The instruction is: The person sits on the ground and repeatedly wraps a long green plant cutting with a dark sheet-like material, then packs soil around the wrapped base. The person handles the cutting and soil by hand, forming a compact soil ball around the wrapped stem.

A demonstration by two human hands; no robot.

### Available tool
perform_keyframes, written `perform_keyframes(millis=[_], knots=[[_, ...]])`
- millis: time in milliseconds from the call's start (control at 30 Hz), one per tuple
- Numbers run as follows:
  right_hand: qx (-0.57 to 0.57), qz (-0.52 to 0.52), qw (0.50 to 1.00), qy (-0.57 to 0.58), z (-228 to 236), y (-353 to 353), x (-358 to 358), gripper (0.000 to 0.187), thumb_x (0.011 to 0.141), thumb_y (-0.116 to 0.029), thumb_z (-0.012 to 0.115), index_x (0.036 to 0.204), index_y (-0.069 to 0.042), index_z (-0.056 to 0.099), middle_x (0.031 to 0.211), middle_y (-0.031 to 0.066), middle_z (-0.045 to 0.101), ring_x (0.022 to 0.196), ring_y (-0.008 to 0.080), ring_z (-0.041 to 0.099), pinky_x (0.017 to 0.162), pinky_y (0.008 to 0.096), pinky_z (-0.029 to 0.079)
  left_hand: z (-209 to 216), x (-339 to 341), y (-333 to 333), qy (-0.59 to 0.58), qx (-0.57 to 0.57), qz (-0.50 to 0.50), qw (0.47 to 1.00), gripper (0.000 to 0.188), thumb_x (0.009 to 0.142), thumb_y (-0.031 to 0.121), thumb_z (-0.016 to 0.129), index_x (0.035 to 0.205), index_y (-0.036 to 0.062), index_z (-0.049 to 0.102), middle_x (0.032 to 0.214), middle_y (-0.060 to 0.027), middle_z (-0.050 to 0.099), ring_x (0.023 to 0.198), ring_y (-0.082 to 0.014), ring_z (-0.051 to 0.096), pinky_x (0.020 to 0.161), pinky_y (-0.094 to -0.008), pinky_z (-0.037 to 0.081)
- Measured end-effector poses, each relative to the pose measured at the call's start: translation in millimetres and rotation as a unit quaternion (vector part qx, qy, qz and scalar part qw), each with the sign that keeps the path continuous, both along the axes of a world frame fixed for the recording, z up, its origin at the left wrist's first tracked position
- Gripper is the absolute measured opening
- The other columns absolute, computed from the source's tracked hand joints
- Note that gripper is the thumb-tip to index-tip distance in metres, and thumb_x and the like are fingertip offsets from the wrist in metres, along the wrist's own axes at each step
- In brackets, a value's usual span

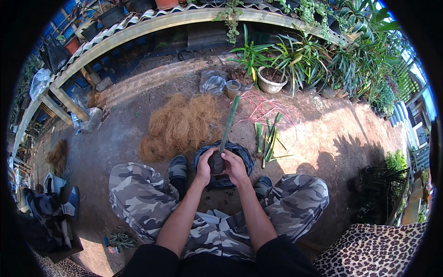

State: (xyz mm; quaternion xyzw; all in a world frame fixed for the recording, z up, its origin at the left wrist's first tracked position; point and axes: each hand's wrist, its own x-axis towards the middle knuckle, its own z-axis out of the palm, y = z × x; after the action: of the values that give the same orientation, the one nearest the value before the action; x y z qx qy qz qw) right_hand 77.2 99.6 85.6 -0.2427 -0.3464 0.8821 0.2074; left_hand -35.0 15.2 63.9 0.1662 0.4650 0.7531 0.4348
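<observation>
Between my knees I hold a dark ball of soil (216, 163) with both hands cupped round its sides. From its top a long, stiff green leaf (229, 123) stands up, leaning slightly right. My left hand (205, 165) wraps the left side of the ball. My right hand (235, 166) presses on the right side, its thumb near the base of the leaf. Just under and behind the hands lies an open black plastic bag (245, 157); what is inside it is mostly hidden.
A heap of brown fibre (182, 122) lies ahead to the left. Pink string (265, 108) and cut green leaves (271, 141) lie ahead to the right. Farther off are a plastic cup (233, 88) and a potted plant (272, 82). Leopard-print cloth (374, 251) is at the lower right.
</observation>
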Motion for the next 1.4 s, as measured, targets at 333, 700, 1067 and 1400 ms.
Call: perform_keyframes(millis=[333, 700, 1067, 1400], knots=[[0.110, -0.052, 0.990, -0.070, -8, 0, -8, 0.041, 0.094, -0.023, 0.064, 0.130, -0.004, 0.059, 0.111, 0.0050, 0.065, 0.089, 0.0130, 0.066, 0.072, 0.0280, 0.057, 7, 4, 1, 0.037, 0.026, -0.027, 0.999, 0.039, 0.097, 0.017, 0.039, 0.124, -0.0016, 0.060, 0.130, -0.0107, 0.058, 0.125, -0.0198, 0.050, 0.107, -0.0319, 0.035], [0.044, 0.022, 0.998, -0.030, 16, 10, 3, 0.054, 0.101, -0.031, 0.049, 0.148, -0.008, 0.036, 0.123, 0.0107, 0.058, 0.098, 0.0209, 0.066, 0.066, 0.0386, 0.063, 32, 1, -2, -0.044, 0.016, -0.050, 0.998, 0.043, 0.092, 0.009, 0.062, 0.132, -0.0021, 0.053, 0.124, -0.0110, 0.060, 0.112, -0.0203, 0.060, 0.094, -0.0377, 0.052], [-0.004, 0.008, 1.000, 0.006, 14, 15, 10, 0.058, 0.098, -0.027, 0.054, 0.147, -0.005, 0.033, 0.118, 0.0123, 0.060, 0.090, 0.0206, 0.067, 0.056, 0.0366, 0.061, 31, -1, -3, -0.024, 0.005, -0.096, 0.995, 0.043, 0.092, 0.007, 0.063, 0.134, 0.0005, 0.053, 0.124, -0.0108, 0.060, 0.109, -0.0187, 0.062, 0.088, -0.0337, 0.056], [0.004, -0.005, 0.999, -0.032, 12, 13, 7, 0.053, 0.098, -0.029, 0.055, 0.142, -0.005, 0.039, 0.115, 0.0118, 0.061, 0.089, 0.0207, 0.068, 0.057, 0.0379, 0.062, 28, 0, -3, -0.022, 0.002, -0.091, 0.996, 0.050, 0.089, 0.006, 0.067, 0.136, 0.0000, 0.051, 0.123, -0.0108, 0.060, 0.107, -0.0174, 0.062, 0.088, -0.0310, 0.056]])
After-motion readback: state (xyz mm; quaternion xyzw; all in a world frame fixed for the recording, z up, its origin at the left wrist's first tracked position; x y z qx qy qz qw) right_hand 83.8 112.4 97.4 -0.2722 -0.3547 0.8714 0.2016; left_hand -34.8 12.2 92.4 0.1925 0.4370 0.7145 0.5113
